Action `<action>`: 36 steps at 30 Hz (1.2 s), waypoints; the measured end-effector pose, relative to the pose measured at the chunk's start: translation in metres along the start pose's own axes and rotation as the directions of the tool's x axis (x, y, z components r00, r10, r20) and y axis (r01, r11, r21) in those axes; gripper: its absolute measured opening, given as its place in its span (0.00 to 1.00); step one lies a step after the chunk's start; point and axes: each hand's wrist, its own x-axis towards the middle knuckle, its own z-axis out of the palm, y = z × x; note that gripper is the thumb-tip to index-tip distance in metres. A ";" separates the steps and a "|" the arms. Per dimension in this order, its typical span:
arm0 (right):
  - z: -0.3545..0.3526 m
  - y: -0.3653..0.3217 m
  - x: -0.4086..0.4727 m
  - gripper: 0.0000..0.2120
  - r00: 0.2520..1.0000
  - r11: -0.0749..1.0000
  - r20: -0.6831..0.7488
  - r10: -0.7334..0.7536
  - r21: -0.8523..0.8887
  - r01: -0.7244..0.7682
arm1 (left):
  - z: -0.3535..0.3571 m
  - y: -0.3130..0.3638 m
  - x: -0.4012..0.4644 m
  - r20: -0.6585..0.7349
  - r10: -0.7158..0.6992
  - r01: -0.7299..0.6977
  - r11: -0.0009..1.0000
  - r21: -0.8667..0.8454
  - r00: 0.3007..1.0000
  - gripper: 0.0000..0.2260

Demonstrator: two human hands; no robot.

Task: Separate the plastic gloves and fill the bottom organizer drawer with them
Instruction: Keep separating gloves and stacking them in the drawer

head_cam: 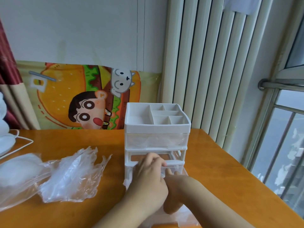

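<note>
Here, fingers outward:
Left fingers (158,159): curled over the front edge of the white plastic organizer (157,129), at the frame rail above the bottom slot; they hold nothing loose.
Left hand (148,176): back of the hand up, lying across the right wrist.
Right fingers (169,171): only the tips show past the left hand, bent and reaching into the pulled-out clear bottom drawer (179,211); whether they pinch anything I cannot tell.
Right hand (172,195): mostly hidden under the left hand, palm down over the drawer.
Bottom drawer: drawn out toward 6 o'clock from the organizer, its clear wall showing beside the right forearm; thin crumpled clear film lies in it at the forearm's 5 o'clock.
Organizer: on the glossy orange bench (213,162), white divided tray on top, clear upper drawer (156,140) shut, middle slot open with the bench showing through.
Pile of loose clear plastic gloves (74,175): on the bench at 9 o'clock from the hands, well apart from the organizer, finger ends pointing to 12 o'clock.
Clear plastic bag with white contents (19,171): at 9 o'clock, touching the pile.
Cartoon burger poster (82,96): against the wall at 11 o'clock.
</note>
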 end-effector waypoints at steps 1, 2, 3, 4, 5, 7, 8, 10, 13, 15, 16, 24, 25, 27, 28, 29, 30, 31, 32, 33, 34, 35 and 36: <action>-0.002 -0.001 -0.001 0.35 1.000 1.000 0.016 0.010 -0.010 -0.010 | 0.002 -0.001 0.006 0.059 0.003 -0.002 1.000 -0.017 0.998 0.17; -0.003 -0.002 -0.002 0.30 0.999 1.000 0.032 0.020 -0.018 -0.020 | 0.004 -0.003 0.011 0.117 -0.003 0.004 1.000 -0.016 0.993 0.18; -0.003 -0.002 -0.002 0.28 0.999 0.999 0.041 0.026 -0.026 -0.025 | 0.007 -0.007 0.015 0.155 -0.012 0.013 1.000 -0.004 0.988 0.19; -0.002 -0.002 -0.001 0.27 0.999 0.999 0.040 0.023 -0.031 -0.021 | 0.009 -0.013 0.020 0.179 -0.029 0.025 0.999 0.025 0.984 0.20; -0.001 -0.001 0.000 0.28 0.999 0.999 0.038 0.016 -0.029 -0.015 | 0.012 -0.019 0.023 0.198 -0.052 0.040 0.997 0.063 0.979 0.21; 0.001 0.001 0.001 0.31 1.000 1.000 0.029 0.004 -0.013 -0.003 | 0.014 -0.030 0.024 0.248 -0.094 0.063 0.990 0.128 0.964 0.21; 0.002 0.001 0.001 0.33 1.000 1.000 0.025 -0.005 -0.005 0.005 | 0.015 -0.035 0.024 0.269 -0.097 0.056 0.986 0.159 0.958 0.21; 0.004 0.003 0.002 0.39 1.000 0.999 0.014 -0.024 0.027 0.023 | 0.015 -0.040 0.022 0.297 -0.094 0.022 0.971 0.238 0.950 0.23; 0.007 0.008 0.004 0.44 0.998 0.996 -0.025 -0.052 0.076 0.054 | 0.016 -0.040 0.019 0.338 -0.089 -0.057 0.915 0.400 0.937 0.29; 0.009 0.014 0.002 0.46 0.996 0.989 -0.041 -0.076 0.124 0.081 | 0.018 -0.041 0.018 0.352 -0.081 -0.111 0.863 0.492 0.932 0.33; 0.009 0.018 0.001 0.48 0.997 0.983 -0.037 -0.074 0.164 0.079 | 0.020 -0.042 0.018 0.352 -0.078 -0.125 0.846 0.518 0.933 0.34; 0.020 0.042 -0.002 0.41 0.996 0.629 -0.078 -0.050 0.772 0.092 | 0.019 -0.051 0.019 0.305 -0.048 -0.075 0.922 0.380 0.951 0.27; 0.021 0.040 -0.001 0.42 0.996 0.649 -0.085 -0.040 0.755 0.090 | 0.018 -0.053 0.020 0.299 -0.035 -0.080 0.929 0.362 0.954 0.26; 0.022 0.037 0.000 0.44 0.995 0.731 -0.102 -0.022 0.677 0.085 | 0.016 -0.055 0.021 0.283 -0.018 -0.076 0.946 0.317 0.959 0.23; 0.021 0.034 -0.001 0.44 0.993 0.772 -0.116 -0.011 0.631 0.082 | 0.016 -0.056 0.021 0.274 -0.023 -0.059 0.957 0.285 0.962 0.21; 0.020 0.032 -0.001 0.44 0.991 0.808 -0.135 0.001 0.583 0.079 | 0.015 -0.056 0.022 0.262 -0.031 -0.036 0.969 0.246 0.964 0.18; 0.019 0.029 -0.001 0.44 0.989 0.841 -0.150 0.010 0.537 0.073 | 0.013 -0.055 0.023 0.259 -0.048 -0.005 0.980 0.200 0.965 0.15; 0.020 0.026 0.000 0.44 0.986 0.867 -0.163 0.020 0.493 0.064 | 0.010 -0.053 0.023 0.267 -0.064 0.022 0.987 0.160 0.962 0.14; 0.021 0.023 0.001 0.45 0.986 0.891 -0.166 0.028 0.450 0.050 | 0.007 -0.051 0.023 0.292 -0.081 0.043 0.990 0.132 0.953 0.15; 0.022 0.021 0.003 0.46 0.984 0.913 -0.173 0.030 0.405 0.044 | 0.004 -0.049 0.022 0.334 -0.090 0.054 0.992 0.118 0.938 0.18; 0.024 0.018 0.006 0.46 0.983 0.928 -0.179 0.036 0.370 0.034 | 0.001 -0.047 0.023 0.386 -0.098 0.057 0.991 0.118 0.917 0.21; 0.025 0.017 0.006 0.47 0.982 0.937 -0.182 0.044 0.348 0.022 | -0.001 -0.045 0.024 0.440 -0.104 0.050 0.990 0.134 0.892 0.25; 0.025 0.015 0.006 0.48 0.981 0.942 -0.184 0.054 0.337 0.011 | -0.004 -0.043 0.024 0.489 -0.123 0.035 0.982 0.185 0.864 0.29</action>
